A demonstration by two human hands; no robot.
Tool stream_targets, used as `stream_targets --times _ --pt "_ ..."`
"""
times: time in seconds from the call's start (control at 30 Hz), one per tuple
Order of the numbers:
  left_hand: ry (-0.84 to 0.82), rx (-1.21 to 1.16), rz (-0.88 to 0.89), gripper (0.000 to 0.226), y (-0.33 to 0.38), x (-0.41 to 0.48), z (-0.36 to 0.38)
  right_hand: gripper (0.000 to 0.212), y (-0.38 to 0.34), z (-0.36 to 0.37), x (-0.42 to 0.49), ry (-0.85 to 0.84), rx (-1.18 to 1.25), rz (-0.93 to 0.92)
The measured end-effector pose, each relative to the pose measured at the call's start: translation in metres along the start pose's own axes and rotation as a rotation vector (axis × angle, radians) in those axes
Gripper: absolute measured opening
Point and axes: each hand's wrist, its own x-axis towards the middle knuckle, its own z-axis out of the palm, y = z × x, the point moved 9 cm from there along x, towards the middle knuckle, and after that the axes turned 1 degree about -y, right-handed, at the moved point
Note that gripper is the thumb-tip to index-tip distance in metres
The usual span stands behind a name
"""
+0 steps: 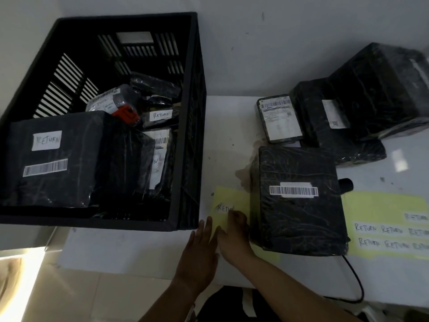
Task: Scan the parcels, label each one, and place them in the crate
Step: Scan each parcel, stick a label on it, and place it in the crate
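- On the white table (227,126) below my head camera, the front parcel (299,219) lies flat in black wrap, barcode strip up, with no RETURN label on the face I can see
- Its left edge overlaps a yellow sheet (236,196), and one RETURN sticker (223,208) sits on that sheet, just left of the parcel
- My right hand (234,231) has its fingers curled at the sticker's near corner and seems to pinch it for peeling, though the light is too dim to be sure of the pinch
- My left hand (202,245) lies open with straight fingers, flat at the sheet's near left edge; I judge it is holding the sheet down
- Left of the table stands the black crate (192,112), already holding several wrapped parcels, two of them plainly marked RETURN
- At the far right, three more parcels (383,89) sit bunched together, with a second sheet (383,205) of RETURN stickers nearer me
- A dark handle (346,185) with a cable (355,277) pokes out behind the front parcel, probably the scanner
- What could go wrong: the sticker may tear or fold onto itself if I peel too fast
- The sheet may lift with the sticker if my left hand eases off, and since the parcel rests on it, that could drag the parcel askew
- I could also press the sticker over the barcode, as free space on top is tight only near that strip
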Motion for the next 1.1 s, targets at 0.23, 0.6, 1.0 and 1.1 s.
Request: stream_targets --times 0.23,0.6,1.0,1.1 --pt "0.015 -0.044 -0.031 0.071 0.013 0.001 -0.021 0.054 -0.02 -0.022 -0.023 0.072 0.23 -0.133" --pt "0.204 -0.334 -0.08 0.054 0.014 -0.004 -0.057 0.034 -0.068 -0.167 -0.152 0.255 0.432 -0.516" --pt "0.477 -0.666 0.098 0.042 0.151 0.064 -0.229 0.018 -0.037 -0.293 -0.075 0.649 0.345 -0.369" --pt "0.478 -0.62 0.075 0.043 0.151 0.09 -0.231 0.016 -0.036 -0.289 -0.054 0.63 0.312 -0.326"
